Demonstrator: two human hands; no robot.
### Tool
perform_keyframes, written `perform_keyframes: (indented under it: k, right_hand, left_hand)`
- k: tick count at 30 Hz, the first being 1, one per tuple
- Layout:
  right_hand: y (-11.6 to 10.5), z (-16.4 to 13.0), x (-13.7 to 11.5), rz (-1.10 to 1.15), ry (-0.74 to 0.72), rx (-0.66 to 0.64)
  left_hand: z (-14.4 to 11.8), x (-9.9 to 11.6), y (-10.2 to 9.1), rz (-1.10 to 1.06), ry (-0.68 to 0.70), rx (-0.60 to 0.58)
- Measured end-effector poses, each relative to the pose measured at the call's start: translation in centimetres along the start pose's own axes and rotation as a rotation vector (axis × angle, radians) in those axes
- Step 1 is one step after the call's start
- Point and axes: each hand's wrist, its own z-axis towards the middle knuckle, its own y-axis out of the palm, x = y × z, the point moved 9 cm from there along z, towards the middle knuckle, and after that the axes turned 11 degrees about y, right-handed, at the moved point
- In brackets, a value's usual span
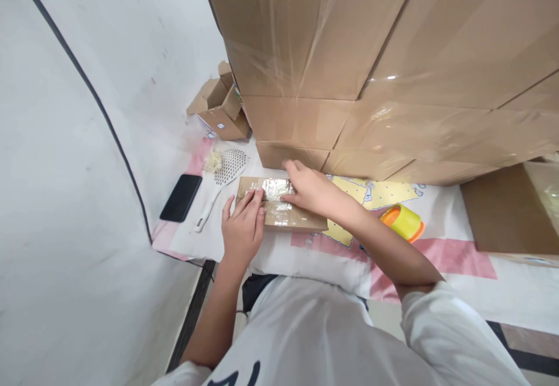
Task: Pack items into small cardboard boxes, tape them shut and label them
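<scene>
Cardboard, a small flat box [282,205] lies on the patterned cloth [437,261] before stacked cartons [393,71]. Left hand [242,226] presses flat, fingers together, pinning it; right hand [308,191] spreads its fingers over shiny tape [276,188], smoothing it down.

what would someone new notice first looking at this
A tall stack of wrapped cardboard boxes fills the upper right. Below it, the left hand and right hand press flat on a small taped box lying on a pink and yellow cloth.
</scene>
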Motion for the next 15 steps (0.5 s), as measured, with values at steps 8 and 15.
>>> perform_keyframes:
  k: [8, 15]
  right_hand:
    - [-0.5, 0.4, 1.9, -0.022, 0.091, 0.085]
    - [-0.2, 0.7, 2.3, 0.019, 0.152, 0.077]
  left_hand:
    - [-0.2, 3.2, -0.1, -0.04, 0.158, -0.027]
    - [-0.9, 3.7, 0.0, -0.093, 0.116, 0.06]
